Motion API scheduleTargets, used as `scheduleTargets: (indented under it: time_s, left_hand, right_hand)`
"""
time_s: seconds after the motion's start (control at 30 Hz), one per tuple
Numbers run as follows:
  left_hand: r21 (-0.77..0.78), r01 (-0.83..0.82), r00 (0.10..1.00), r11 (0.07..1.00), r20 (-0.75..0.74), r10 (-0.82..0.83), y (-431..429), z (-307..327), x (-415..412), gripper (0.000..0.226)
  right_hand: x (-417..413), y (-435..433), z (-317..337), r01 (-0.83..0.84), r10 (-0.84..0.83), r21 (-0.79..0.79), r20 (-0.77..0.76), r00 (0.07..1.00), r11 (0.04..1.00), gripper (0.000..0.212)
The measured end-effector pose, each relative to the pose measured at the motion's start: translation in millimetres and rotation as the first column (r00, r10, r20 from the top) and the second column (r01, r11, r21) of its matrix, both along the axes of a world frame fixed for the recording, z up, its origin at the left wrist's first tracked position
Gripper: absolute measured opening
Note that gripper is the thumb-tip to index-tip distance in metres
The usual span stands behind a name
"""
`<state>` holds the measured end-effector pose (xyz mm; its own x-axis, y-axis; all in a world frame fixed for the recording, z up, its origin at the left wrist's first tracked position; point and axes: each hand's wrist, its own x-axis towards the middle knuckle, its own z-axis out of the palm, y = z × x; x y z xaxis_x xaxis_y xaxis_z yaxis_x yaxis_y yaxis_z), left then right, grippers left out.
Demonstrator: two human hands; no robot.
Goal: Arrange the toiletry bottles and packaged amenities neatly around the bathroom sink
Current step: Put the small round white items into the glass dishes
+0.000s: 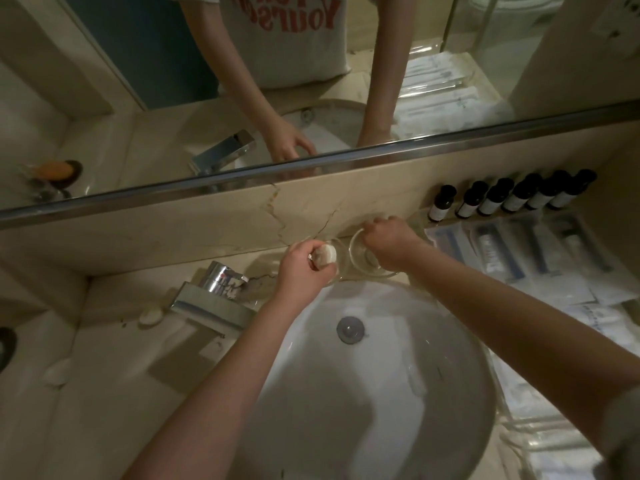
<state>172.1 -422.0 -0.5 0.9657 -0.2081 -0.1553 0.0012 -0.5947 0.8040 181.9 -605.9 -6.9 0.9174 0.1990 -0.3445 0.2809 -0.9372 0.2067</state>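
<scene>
Step in hand, by the look of it: setting a soap in place behind the sink (pixel 415 375).

Centre of the frame, just past the sink rim: left hand (pixel 301 271) curled round a small round soap (pixel 325 258), held over or against a clear glass (pixel 343 263); hard to say whether touching. Just to the right: right hand (pixel 391 242) bent over a second glass (pixel 363 264), fingers seemingly pinching its rim, though partly hidden.

Upper right: a row of dark bottles (pixel 512 199) lined along the wall (pixel 207 230), labels forward. Below them, right of the frame: flat clear packets (pixel 512 251) laid side by side. Left of the tap (pixel 214 296): a second soap (pixel 150 317) lying loose on the surface (pixel 104 393). Lower left: a pale lump (pixel 57 374), too blurred to name.

To do this well:
- Steady the second glass by its rim; no tipping toward the basin.
- Lower the soap gently and set it down flat, never dropped, glass on stone being quick to chip.
- Keep both glasses evenly placed, square to the wall, in line with the bottles.
- Let go only once settled, with the sink edge right below and a round soap likely to roll in if released early.
- Afterwards, probably worth gathering the second soap by the tap.
</scene>
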Motion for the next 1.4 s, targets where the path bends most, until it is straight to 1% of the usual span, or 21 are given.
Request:
scheduleTargets:
  time_s: [0.07,0.17,0.23,0.3,0.37,0.47,0.53,0.6,0.7,0.77,0.83,1.0,1.07,1.1,1.13,1.17,1.2,1.27,1.3,1.33,1.4]
  left_hand:
    - [-0.006,-0.006,1.000,1.000,0.002,0.006,1.9,-1.2,0.2,0.036]
    - [-0.013,-0.012,1.000,1.000,0.003,0.012,4.5,-3.1,-0.1,0.037]
    - [-0.020,-0.020,1.000,1.000,0.004,0.020,5.7,-3.9,-0.6,0.037]
    - [-0.015,-0.021,1.000,1.000,0.007,0.021,6.7,-4.6,-0.2,0.037]
    - [-0.013,-0.018,1.000,1.000,-0.003,0.018,7.7,-5.0,-0.1,0.037]
    - [-0.015,-0.022,1.000,1.000,-0.009,0.021,8.8,-4.7,-0.2,0.038]
    - [-0.006,-0.025,1.000,1.000,-0.009,0.025,10.0,-4.4,0.5,0.038]
    - [-0.007,-0.027,1.000,1.000,-0.010,0.027,11.5,-4.1,0.7,0.039]
    - [-0.008,-0.029,0.999,1.000,-0.028,0.029,13.1,-4.9,1.4,0.040]
    - [-0.002,-0.027,0.999,1.000,-0.042,0.027,12.1,-5.6,0.9,0.041]
    - [0.009,-0.022,0.999,1.000,-0.032,0.022,9.4,-6.8,1.1,0.040]
    - [0.019,-0.012,1.000,1.000,-0.025,0.013,3.1,-4.5,0.1,0.038]
    - [0.004,-0.020,0.998,1.000,-0.060,0.021,2.0,-1.9,-0.3,0.037]
    - [-0.039,-0.033,0.994,0.999,-0.101,0.029,1.1,1.2,-1.2,0.035]
    - [-0.116,-0.061,0.987,0.991,-0.155,0.042,0.1,4.5,-2.8,0.033]
    - [-0.215,-0.105,0.975,0.971,-0.213,0.058,-1.4,8.5,-4.8,0.032]
    - [-0.314,-0.158,0.962,0.936,-0.265,0.073,-3.1,13.3,-7.1,0.033]
    - [-0.456,-0.226,0.948,0.861,-0.307,0.086,-6.9,22.7,-10.3,0.034]
    - [-0.500,-0.227,0.951,0.836,-0.300,0.079,-9.0,25.6,-10.9,0.033]
    - [-0.527,-0.207,0.958,0.824,-0.279,0.062,-11.1,28.4,-11.4,0.031]
    - [-0.532,-0.131,0.976,0.836,-0.217,0.015,-14.7,31.5,-11.8,0.033]
  right_hand:
    - [1.7,-1.8,-1.1,0.013,-0.013,0.046,0.001,1.000,0.999,0.041]
    - [1.6,-13.4,-4.5,0.092,-0.087,0.219,-0.034,0.996,0.971,0.043]
    - [-0.7,-22.1,-5.6,0.158,-0.132,0.346,-0.097,0.986,0.925,0.048]
    - [-1.6,-29.6,-4.9,0.219,-0.171,0.480,-0.142,0.975,0.849,0.059]
    - [-0.9,-32.7,-5.4,0.228,-0.172,0.548,-0.152,0.973,0.805,0.060]
    - [2.4,-30.2,-10.7,0.092,-0.058,0.450,-0.089,0.994,0.889,0.049]
    - [3.8,-26.6,-10.3,0.037,-0.012,0.388,-0.066,0.998,0.921,0.046]
    - [4.7,-25.8,-8.6,0.063,-0.046,0.364,-0.054,0.997,0.929,0.045]
    - [4.8,-30.7,-7.8,0.254,-0.258,0.343,-0.033,0.966,0.904,0.042]
    - [1.4,-33.3,-9.8,0.349,-0.358,0.293,-0.026,0.934,0.890,0.045]
    - [-4.0,-33.2,-12.4,0.363,-0.369,0.231,-0.017,0.929,0.903,0.048]
    - [-11.0,-30.0,-10.0,0.347,-0.354,0.157,0.018,0.935,0.925,0.052]
    - [-14.6,-31.1,-2.9,0.294,-0.324,0.208,0.124,0.938,0.933,0.053]
    - [-17.3,-31.5,2.2,0.259,-0.320,0.302,0.175,0.931,0.917,0.049]
    - [-20.9,-31.3,8.8,0.231,-0.342,0.438,0.193,0.920,0.869,0.044]
    - [-24.4,-29.9,14.8,0.213,-0.377,0.592,0.168,0.911,0.777,0.038]
    - [-27.9,-27.2,20.3,0.219,-0.413,0.731,0.094,0.906,0.647,0.032]
    - [-37.0,-15.9,30.6,0.335,-0.436,0.894,-0.184,0.881,0.299,0.022]
    - [-41.8,-9.0,33.9,0.412,-0.401,0.903,-0.333,0.853,0.125,0.018]
    - [-45.4,-3.1,36.1,0.483,-0.355,0.875,-0.452,0.818,0.000,0.018]
    - [-49.2,5.7,37.5,0.575,-0.260,0.804,-0.594,0.761,-0.155,0.023]
